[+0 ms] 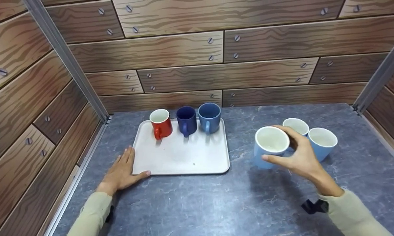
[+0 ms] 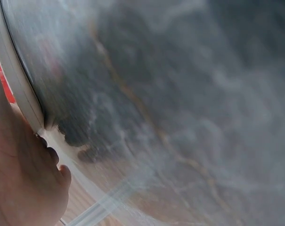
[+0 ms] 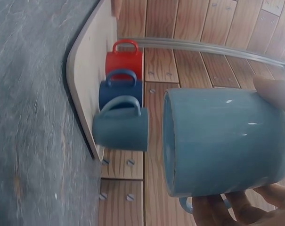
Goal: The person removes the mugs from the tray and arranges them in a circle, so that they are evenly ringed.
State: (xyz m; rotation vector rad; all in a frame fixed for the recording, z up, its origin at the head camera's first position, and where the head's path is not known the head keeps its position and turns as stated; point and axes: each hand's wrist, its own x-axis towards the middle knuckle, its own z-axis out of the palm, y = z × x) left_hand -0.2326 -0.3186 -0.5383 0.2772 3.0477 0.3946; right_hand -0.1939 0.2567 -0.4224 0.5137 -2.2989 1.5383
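A light blue mug (image 1: 271,146) with a white inside is gripped in my right hand (image 1: 300,157), thumb on the near side and fingers behind. It is held upright off the table, and the right wrist view shows the mug's base (image 3: 168,141) apart from the surface. My left hand (image 1: 121,173) lies at the near left corner of a white tray (image 1: 180,157), fingers straight along its left edge and thumb over the near edge. On the tray's far part stand a red mug (image 1: 162,127), a dark blue mug (image 1: 187,121) and a medium blue mug (image 1: 210,118), handles facing me.
Two more light blue mugs stand just beyond my right hand, one at the back (image 1: 296,126) partly hidden by it and one to the right (image 1: 321,144). Wood-patterned walls (image 1: 183,49) enclose the grey marbled table (image 1: 190,206) on the back, left and right.
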